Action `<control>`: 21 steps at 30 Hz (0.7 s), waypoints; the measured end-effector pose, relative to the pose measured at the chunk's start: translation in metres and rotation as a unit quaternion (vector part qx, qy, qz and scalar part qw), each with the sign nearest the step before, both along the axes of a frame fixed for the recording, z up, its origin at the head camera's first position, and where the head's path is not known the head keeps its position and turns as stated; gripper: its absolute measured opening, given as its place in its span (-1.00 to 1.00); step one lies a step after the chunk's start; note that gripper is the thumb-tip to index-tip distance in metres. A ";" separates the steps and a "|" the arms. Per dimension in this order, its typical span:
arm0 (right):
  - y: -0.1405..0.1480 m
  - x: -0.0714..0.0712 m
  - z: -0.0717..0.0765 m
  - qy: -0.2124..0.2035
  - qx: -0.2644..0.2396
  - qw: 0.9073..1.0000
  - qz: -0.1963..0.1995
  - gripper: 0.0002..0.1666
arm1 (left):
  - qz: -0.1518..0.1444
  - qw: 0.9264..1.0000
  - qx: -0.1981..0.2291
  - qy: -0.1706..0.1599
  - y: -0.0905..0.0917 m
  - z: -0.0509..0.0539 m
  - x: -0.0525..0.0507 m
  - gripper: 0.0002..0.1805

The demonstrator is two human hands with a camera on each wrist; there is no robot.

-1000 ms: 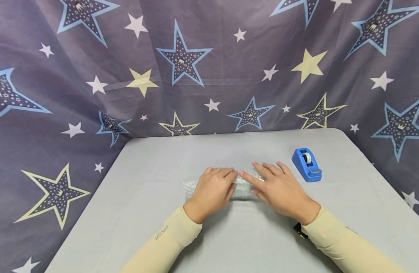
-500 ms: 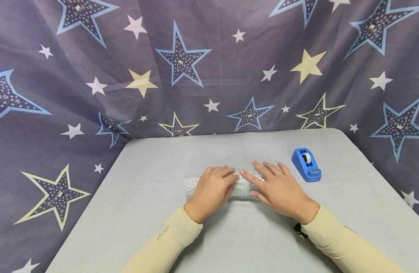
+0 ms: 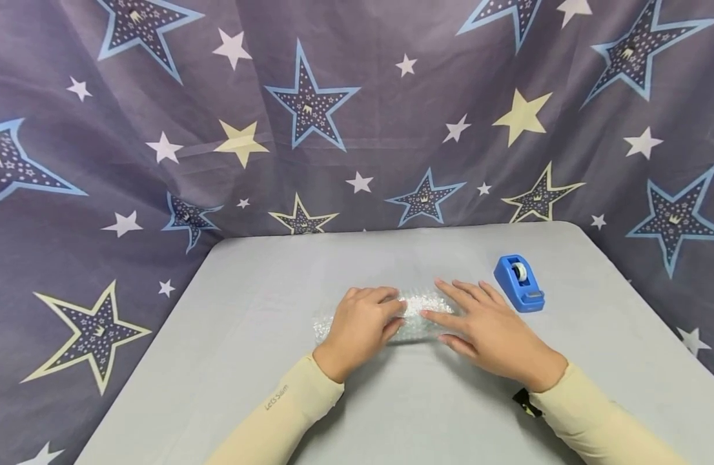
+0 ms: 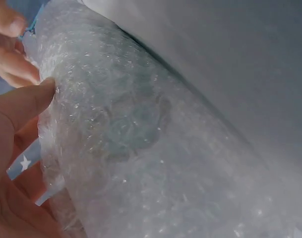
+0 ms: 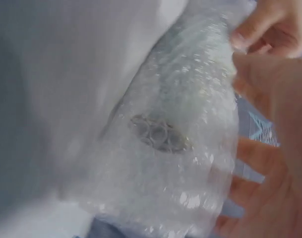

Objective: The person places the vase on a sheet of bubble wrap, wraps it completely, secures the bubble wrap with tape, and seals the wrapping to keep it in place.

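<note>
A roll of clear bubble wrap (image 3: 418,330) lies crosswise on the table. Something pale green shows faintly through the layers, too blurred to name. My left hand (image 3: 359,328) holds the roll near its middle left, its fingers bent over the far side and its thumb on the near side. In the left wrist view that thumb presses against the wrap (image 4: 136,134). My right hand (image 3: 496,336) rests on the right part of the roll with fingers spread and fairly straight. An oval grey end shows through the wrap (image 5: 160,181) in the right wrist view.
Beyond my right hand stands a blue tape dispenser (image 3: 518,284) with a tape roll in it. The table (image 3: 246,284) has a light grey cover. A dark curtain (image 3: 357,129) with stars hangs behind it and along the sides.
My right hand has slid slightly to the right and nearer along the roll, leaving more of its middle visible. The left hand stays about where it was.
</note>
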State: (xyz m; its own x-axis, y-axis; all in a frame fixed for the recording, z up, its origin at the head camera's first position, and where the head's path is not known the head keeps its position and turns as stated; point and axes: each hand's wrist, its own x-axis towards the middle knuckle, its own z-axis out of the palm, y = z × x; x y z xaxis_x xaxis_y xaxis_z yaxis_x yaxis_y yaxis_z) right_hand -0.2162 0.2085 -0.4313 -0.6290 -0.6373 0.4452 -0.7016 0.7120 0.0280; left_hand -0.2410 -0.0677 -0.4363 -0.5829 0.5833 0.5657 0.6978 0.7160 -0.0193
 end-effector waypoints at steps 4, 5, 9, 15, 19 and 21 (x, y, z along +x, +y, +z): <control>0.022 -0.005 0.002 -0.023 -0.160 0.987 0.005 -0.63 | -0.003 1.000 0.009 -0.001 0.000 -0.002 -0.002 -0.72; 0.031 -0.008 0.001 -0.020 -0.208 0.978 -0.009 -0.70 | -0.005 1.000 0.012 -0.001 0.001 -0.002 -0.002 -0.73; 0.070 -0.023 -0.012 -0.005 -0.342 0.927 -0.153 -0.90 | -0.016 1.000 0.025 -0.007 0.000 -0.005 -0.004 -0.74; 0.112 -0.035 -0.031 -0.174 -0.356 0.844 -0.361 -0.54 | -0.018 1.000 0.023 -0.008 0.000 -0.007 -0.003 -0.73; 0.116 -0.038 -0.035 -0.273 -0.341 0.817 -0.376 -0.36 | -0.017 1.000 0.014 -0.007 -0.001 -0.006 -0.002 -0.74; 0.115 -0.039 -0.036 -0.295 -0.335 0.812 -0.375 -0.33 | -0.016 1.000 0.012 -0.009 -0.002 -0.006 -0.001 -0.73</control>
